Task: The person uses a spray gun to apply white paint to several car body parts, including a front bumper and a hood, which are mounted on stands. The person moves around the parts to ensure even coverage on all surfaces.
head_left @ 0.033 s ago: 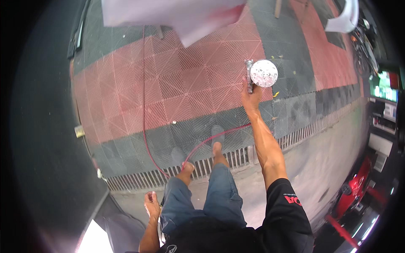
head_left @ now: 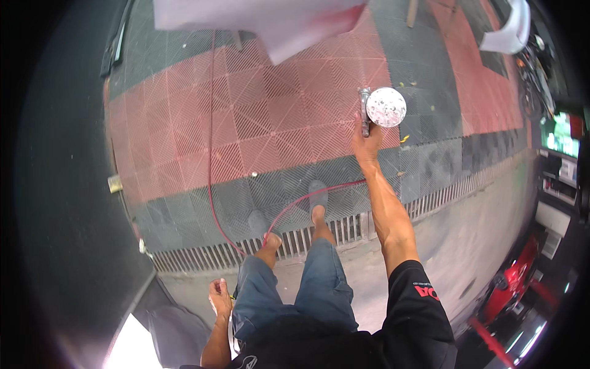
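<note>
Out in front on the right, my right hand [head_left: 367, 142] is closed round the handle of a spray gun [head_left: 365, 109]. The gun's round paint cup [head_left: 386, 107] shows from above, its white top speckled with dark spots. A thin red hose [head_left: 289, 208] curves across the floor and passes behind my right forearm. My left hand [head_left: 220, 298] hangs low beside my left thigh with its fingers curled; whatever they may hold is hidden. Beyond the gun, at the top, a pale glossy panel [head_left: 276, 37] with a reddish patch stands above the floor.
Red and grey ribbed tiles [head_left: 295, 123] cover the floor, bordered by a slotted drain grate [head_left: 196, 255]. A dark wall [head_left: 61, 184] rises on the left. Another curved white panel [head_left: 513, 31] is at the far right, and a red car [head_left: 513, 277] stands farther back.
The view has shifted very slightly, so the panels and floor sit a little differently. Both hands keep their positions, the right still on the spray gun.
</note>
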`<state>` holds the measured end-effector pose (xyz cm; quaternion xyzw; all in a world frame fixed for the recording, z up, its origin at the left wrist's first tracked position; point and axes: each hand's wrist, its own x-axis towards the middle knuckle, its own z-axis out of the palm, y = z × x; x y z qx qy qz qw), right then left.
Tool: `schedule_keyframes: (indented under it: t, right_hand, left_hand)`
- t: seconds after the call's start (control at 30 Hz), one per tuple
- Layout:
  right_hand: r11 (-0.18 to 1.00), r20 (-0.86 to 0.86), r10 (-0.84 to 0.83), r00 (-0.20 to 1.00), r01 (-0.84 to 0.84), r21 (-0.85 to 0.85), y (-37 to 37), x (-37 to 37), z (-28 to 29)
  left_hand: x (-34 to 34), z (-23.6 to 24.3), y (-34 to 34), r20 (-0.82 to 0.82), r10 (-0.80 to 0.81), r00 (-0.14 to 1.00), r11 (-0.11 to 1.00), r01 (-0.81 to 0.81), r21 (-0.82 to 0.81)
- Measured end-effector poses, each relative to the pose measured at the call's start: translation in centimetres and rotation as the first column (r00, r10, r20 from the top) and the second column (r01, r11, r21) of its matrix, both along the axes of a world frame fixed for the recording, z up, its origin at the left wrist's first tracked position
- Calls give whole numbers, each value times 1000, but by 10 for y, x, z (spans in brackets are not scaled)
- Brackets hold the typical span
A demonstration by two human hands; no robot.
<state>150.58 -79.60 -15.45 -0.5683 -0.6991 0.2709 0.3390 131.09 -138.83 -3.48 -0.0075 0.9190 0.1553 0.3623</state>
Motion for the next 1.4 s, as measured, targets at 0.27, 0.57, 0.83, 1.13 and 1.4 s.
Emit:
schedule_keyframes:
  t: [0.27, 0.57, 0.83, 1.13, 1.4]
  right_hand:
    - [955, 120, 297, 947, -296, -27, -45, -28, -73]
    - [888, 135, 460, 878, -456, -61, -29, -50, -63]
    - [911, -133, 358, 924, -377, -166, -34, -17, -1]
    - [972, -152, 190, 970, -207, -111, 22, 35, 66]
    - [946, -138, 263, 955, -284, -158, -12, 9, 61]
  left_hand:
    - [114, -2, -73, 18, 302, 953, 953, -302, -14]
    - [174, 12, -48, 67, 464, 883, 885, -465, 0]
    - [182, 8, -50, 92, 428, 899, 897, -435, 77]
    - [198, 16, -33, 49, 423, 905, 903, -425, 67]
    - [222, 12, -30, 98, 436, 894, 893, -444, 75]
